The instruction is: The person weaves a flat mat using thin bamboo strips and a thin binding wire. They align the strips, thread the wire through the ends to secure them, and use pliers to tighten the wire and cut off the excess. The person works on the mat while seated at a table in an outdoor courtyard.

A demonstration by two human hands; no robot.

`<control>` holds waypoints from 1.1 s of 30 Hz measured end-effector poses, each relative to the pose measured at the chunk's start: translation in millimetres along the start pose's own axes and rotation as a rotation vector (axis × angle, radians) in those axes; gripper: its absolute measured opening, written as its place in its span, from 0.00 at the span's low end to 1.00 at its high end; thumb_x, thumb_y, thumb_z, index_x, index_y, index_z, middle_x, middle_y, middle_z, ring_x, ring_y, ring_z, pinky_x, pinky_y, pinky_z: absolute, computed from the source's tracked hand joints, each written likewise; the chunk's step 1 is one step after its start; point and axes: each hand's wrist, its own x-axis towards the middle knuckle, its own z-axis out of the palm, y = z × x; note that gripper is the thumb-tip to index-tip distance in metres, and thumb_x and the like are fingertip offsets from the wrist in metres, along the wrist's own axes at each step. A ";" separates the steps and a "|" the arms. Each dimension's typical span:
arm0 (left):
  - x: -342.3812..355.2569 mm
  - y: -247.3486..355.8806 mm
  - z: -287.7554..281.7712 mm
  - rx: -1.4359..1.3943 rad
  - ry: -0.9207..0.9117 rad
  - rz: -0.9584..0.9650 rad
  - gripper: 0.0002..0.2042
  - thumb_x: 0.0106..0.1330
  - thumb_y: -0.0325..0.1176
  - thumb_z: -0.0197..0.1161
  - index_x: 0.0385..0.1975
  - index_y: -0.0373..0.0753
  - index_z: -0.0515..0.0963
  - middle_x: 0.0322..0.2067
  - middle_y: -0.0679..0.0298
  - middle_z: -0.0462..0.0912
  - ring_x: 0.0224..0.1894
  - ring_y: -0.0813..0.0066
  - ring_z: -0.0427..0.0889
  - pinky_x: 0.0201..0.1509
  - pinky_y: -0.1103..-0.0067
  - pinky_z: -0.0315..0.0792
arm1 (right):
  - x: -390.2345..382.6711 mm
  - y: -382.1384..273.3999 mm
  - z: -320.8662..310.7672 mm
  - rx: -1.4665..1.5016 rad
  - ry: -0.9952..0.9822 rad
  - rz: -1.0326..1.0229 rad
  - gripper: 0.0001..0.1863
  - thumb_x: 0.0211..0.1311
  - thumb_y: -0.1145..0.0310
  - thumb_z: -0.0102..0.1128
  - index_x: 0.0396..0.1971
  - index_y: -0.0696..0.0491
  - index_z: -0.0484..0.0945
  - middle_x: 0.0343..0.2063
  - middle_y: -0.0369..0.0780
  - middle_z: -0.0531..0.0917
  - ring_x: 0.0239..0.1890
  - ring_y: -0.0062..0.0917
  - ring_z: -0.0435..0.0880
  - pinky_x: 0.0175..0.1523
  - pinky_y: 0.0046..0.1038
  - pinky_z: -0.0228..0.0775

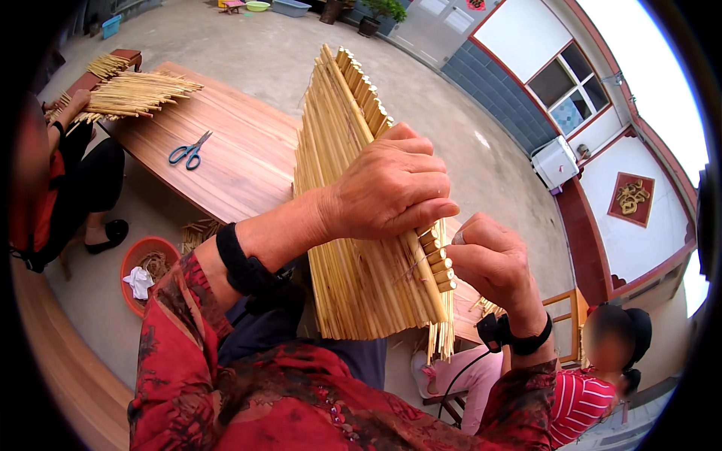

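A stiff panel of yellow reed stalks [353, 289], laid side by side and bound with thin thread, stands tilted in front of me above my lap. One longer stalk runs crosswise along its right edge, beside a row of cut round ends. My left hand [391, 184] is closed over that edge, fingers curled around the stalk and thumb pointing right. Just to the right of the cut ends is my right hand [492, 255], its fingers closed in a pinch. What they pinch, if anything, is too small to make out.
A wooden table [233, 143] holds blue-handled scissors [191, 150]. At the far left another person handles a reed bundle [131, 94]. A red basin [135, 263] with fibre and white cloth sits on the floor. Someone in a striped top [579, 402] sits close at right.
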 end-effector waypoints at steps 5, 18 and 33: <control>-1.6 -1.0 -3.2 -0.008 -0.014 0.001 0.12 0.62 0.38 0.55 0.18 0.42 0.70 0.18 0.65 0.68 0.25 0.65 0.67 0.38 0.72 0.61 | 5.7 -1.2 8.2 0.097 -0.021 -0.009 0.14 0.38 0.79 0.66 0.31 0.52 0.80 0.20 0.35 0.72 0.23 0.26 0.74 0.26 0.27 0.66; -4.5 5.5 -7.0 -0.070 0.012 0.000 0.12 0.61 0.38 0.54 0.17 0.42 0.69 0.18 0.65 0.67 0.24 0.66 0.66 0.37 0.73 0.60 | 2.0 -10.9 12.7 0.371 -0.108 0.148 0.14 0.48 0.80 0.66 0.37 0.53 0.81 0.20 0.37 0.69 0.22 0.27 0.71 0.27 0.26 0.62; -46.3 18.4 -77.7 -0.051 0.083 -0.157 0.28 0.72 0.54 0.35 0.19 0.39 0.70 0.17 0.66 0.71 0.24 0.68 0.69 0.47 0.66 0.65 | -15.4 -36.7 47.9 0.925 0.217 0.636 0.06 0.56 0.78 0.62 0.34 0.57 0.81 0.23 0.35 0.76 0.19 0.15 0.73 0.23 0.18 0.62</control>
